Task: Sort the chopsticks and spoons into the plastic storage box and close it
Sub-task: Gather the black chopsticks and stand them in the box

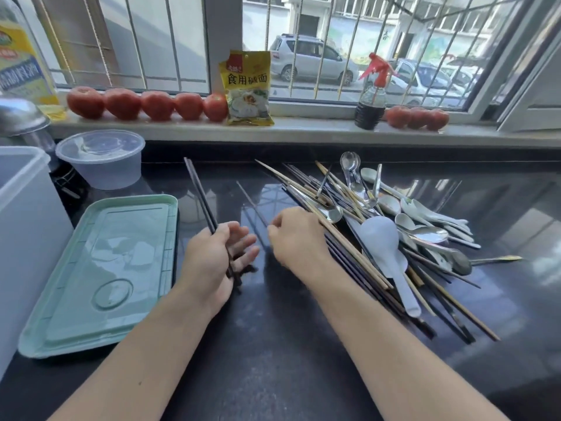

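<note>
Tomatoes [158, 104], yellow packet [249, 89], spray bottle [371, 101] on sill; lidded tub [101, 158] on counter

Bright daylight from the window [334, 41] glares off the glossy counter [303, 344]; edges bow, hands slightly blurred.

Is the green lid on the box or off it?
Off. The green lid lies flat on the dark counter, beside the white plastic box, which stands open-topped at the left.

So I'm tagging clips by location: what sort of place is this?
Most likely a home kitchen: a dark countertop piled with chopsticks and spoons, tomatoes and a baking soda packet along the windowsill.
</note>
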### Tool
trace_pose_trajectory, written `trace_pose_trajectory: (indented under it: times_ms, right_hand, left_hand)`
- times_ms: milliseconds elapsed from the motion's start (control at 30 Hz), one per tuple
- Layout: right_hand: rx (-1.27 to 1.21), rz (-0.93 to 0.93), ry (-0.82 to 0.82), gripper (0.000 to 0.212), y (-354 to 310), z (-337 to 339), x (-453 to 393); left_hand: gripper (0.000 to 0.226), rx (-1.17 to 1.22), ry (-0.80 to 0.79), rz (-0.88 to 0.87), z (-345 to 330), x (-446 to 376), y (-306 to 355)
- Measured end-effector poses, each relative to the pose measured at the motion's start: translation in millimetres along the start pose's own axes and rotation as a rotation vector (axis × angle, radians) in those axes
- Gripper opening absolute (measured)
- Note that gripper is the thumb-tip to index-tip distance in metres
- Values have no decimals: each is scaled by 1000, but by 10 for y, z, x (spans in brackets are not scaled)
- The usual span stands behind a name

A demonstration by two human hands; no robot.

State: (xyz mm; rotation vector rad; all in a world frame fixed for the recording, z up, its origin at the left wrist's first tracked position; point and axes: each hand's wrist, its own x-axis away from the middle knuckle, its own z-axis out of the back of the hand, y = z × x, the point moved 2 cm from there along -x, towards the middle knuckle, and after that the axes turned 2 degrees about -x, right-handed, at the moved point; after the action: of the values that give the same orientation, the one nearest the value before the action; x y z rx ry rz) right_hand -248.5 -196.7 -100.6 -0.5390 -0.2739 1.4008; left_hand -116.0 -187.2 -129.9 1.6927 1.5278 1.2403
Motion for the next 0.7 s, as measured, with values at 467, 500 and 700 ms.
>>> trace_pose_trajectory:
  times_ms: [467,500,700]
  right_hand:
    - [429,-3,137,7,989,480,945]
    - [455,18,117,5,980,471,947]
    - [476,59,-90,5,685,470,774]
  left_hand:
    - [17,0,-77,83,-89,132,-168]
    - [17,-9,-84,80,-89,134,-171]
    - [16,-7,-98,66,-85,192,-163]
